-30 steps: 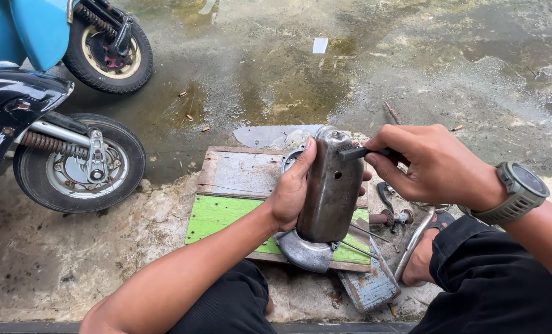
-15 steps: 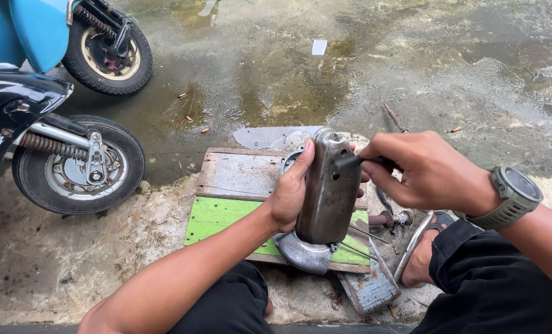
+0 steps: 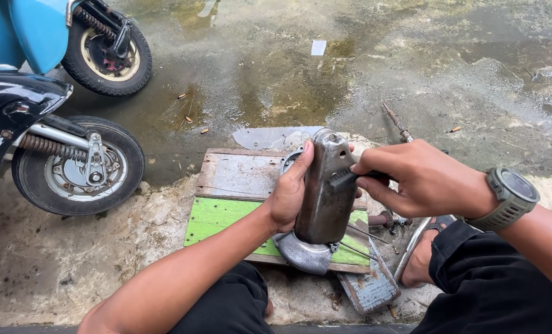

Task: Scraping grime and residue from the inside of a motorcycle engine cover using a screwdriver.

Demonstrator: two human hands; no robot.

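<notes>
Nearest the camera, two knees in black trousers frame a bare foot resting on the ground. Between them lies a wooden board, green on its near half and grey on its far half, with a smaller blue-grey block at its near right corner. On the board stands a worn metal engine cover, upright, its rounded silver base at the near edge. The left hand is closed around the cover's left side, thumb up along its edge, holding it steady. The right hand, wearing a grey-green wristwatch, grips a small dark brush whose head touches the cover's right face. Thin metal rods and a bent chrome bar lie just right of the board. Beyond it, a rusty tool rests on wet, stained concrete. Farther left stand a black scooter's wheel and, past that, a blue scooter's wheel
</notes>
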